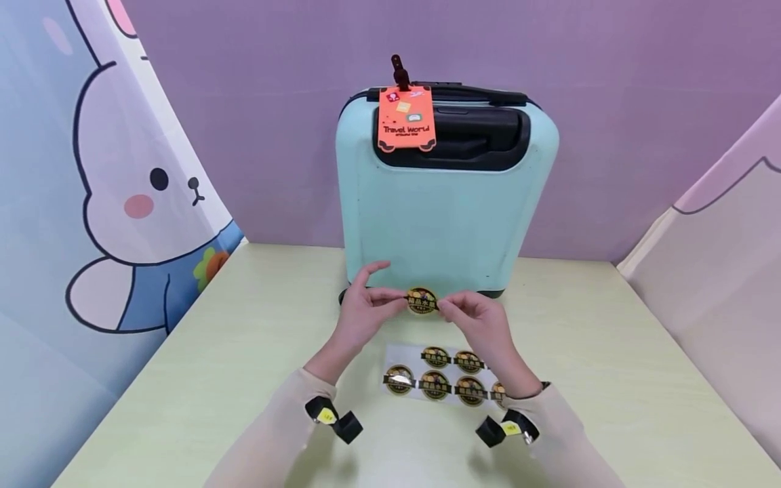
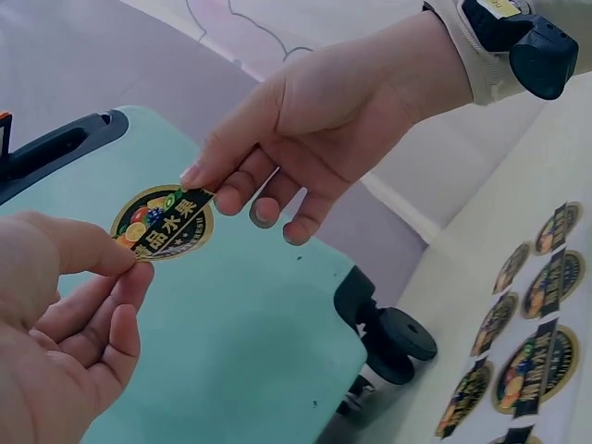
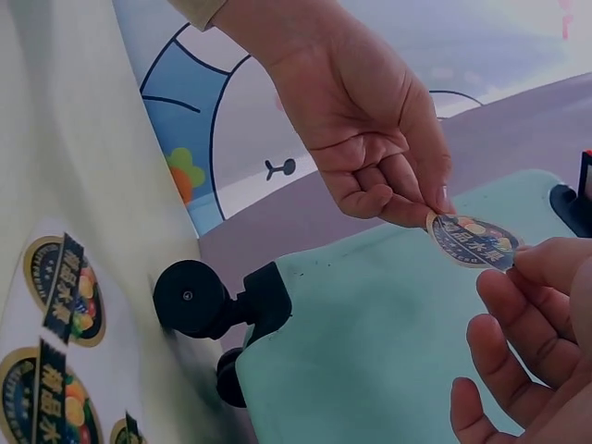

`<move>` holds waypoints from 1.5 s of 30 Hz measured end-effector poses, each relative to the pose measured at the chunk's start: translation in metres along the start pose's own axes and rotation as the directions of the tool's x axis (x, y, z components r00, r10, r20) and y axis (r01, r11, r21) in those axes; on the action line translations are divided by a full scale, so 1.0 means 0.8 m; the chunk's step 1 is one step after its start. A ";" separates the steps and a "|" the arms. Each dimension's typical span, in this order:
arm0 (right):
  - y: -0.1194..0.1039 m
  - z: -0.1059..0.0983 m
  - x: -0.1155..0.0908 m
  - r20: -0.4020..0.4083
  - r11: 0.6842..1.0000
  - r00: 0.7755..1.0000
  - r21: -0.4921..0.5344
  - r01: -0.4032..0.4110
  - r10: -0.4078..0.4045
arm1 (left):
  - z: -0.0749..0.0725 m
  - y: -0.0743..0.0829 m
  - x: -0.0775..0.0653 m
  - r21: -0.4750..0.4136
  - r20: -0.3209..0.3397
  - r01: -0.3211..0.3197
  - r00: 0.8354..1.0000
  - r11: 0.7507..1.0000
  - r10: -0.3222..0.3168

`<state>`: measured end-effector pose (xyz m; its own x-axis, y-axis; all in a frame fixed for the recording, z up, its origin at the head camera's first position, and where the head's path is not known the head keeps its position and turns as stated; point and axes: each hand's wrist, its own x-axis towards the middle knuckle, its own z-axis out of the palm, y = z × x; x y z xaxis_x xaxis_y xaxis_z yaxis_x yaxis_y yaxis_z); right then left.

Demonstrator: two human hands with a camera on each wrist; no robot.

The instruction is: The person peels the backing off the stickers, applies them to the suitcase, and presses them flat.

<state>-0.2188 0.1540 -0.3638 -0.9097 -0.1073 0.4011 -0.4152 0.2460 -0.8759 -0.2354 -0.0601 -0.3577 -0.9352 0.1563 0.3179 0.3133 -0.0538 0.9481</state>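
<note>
A round black-and-gold sticker point(image 1: 422, 301) with fruit pictures is stretched between both hands, low in front of a mint-green suitcase point(image 1: 433, 224). My left hand point(image 1: 361, 308) pinches its left end between thumb and finger, with one finger raised. At the opposite end, my right hand point(image 1: 482, 321) pinches the sticker by its edge. Both wrist views show the sticker point(image 2: 165, 222) held up off the table, its face visible, with the suitcase side behind it. Below the hands lies a sticker sheet point(image 1: 403, 354) with several matching stickers, partly covered by my right forearm.
The suitcase stands upright at the back of the pale table point(image 1: 293, 291), on black wheels point(image 2: 398, 342). An orange luggage tag point(image 1: 407, 118) hangs from its top handle. Behind are a purple backdrop point(image 1: 268, 122) and a rabbit-print curtain point(image 1: 116, 169) at left.
</note>
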 end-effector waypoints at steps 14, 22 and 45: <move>-0.019 0.000 0.037 -0.046 0.997 0.999 0.070 -0.011 0.014 | -0.002 0.018 0.028 -0.059 -0.101 -0.028 0.995 0.998 0.022; -0.030 0.001 0.055 -0.070 0.994 0.997 0.107 0.018 -0.011 | -0.002 0.027 0.039 -0.104 -0.123 -0.063 0.991 0.993 0.050; -0.048 0.013 0.103 -0.207 0.990 0.977 0.120 0.078 -0.052 | 0.004 0.045 0.068 -0.208 -0.223 -0.125 0.972 0.970 0.077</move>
<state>-0.2778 0.1261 -0.3002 -0.8663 0.0820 0.4928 -0.4824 0.1190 -0.8678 -0.2748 -0.0502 -0.3064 -0.9215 -0.0722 0.3815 0.3860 -0.2773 0.8799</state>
